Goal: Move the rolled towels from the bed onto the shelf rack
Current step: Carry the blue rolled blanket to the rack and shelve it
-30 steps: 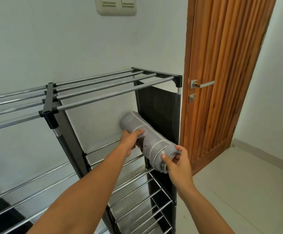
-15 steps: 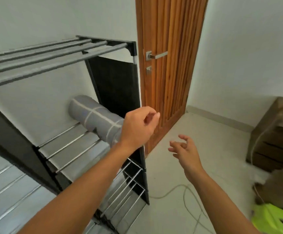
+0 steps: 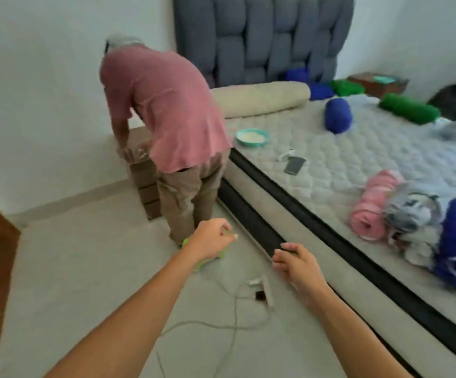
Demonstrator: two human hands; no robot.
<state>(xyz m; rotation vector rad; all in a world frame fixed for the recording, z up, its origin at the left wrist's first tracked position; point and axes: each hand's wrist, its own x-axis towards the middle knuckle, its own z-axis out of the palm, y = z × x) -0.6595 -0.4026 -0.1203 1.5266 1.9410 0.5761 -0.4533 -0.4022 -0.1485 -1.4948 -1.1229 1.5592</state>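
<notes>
Bed [image 3: 384, 148] filling the right of frame, carrying rolled towels: blue [image 3: 338, 115], green [image 3: 409, 109], pink [image 3: 374, 208]. Teal bowl [image 3: 251, 137] and phone [image 3: 295, 165] at centre. Floor [image 3: 85, 268] lower left, with cables [image 3: 232, 317].

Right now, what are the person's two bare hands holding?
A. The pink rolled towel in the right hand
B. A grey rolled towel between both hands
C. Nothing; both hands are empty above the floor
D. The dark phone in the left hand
C: the left hand and right hand are loosely curled and empty over the floor, while the pink rolled towel lies untouched on the quilted mattress.
</notes>
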